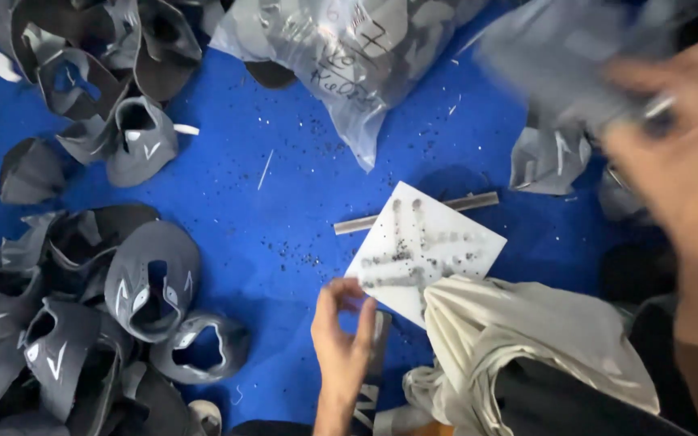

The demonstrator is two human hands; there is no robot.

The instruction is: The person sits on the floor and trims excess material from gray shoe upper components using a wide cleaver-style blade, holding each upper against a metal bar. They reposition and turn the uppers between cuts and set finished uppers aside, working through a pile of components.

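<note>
covering the blue table [284, 210], grey shoe uppers [151, 278] pile at 9 o'clock; soft, light, best gripped at the collar edge. right hand [680, 153], 2 o'clock, blurred, grip on grey piece [559, 48] unclear. left hand [341, 339], 6 o'clock, fingertips pinched, seemingly empty, beside white card [422, 246].

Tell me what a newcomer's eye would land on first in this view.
The bright blue work surface, speckled with dark crumbs, stands out first, with grey shoe uppers heaped along its left side. Near the middle lies a smudged white board, and the left hand pinches its fingers just beside it. The blurred right hand lifts grey material at upper right.
</note>
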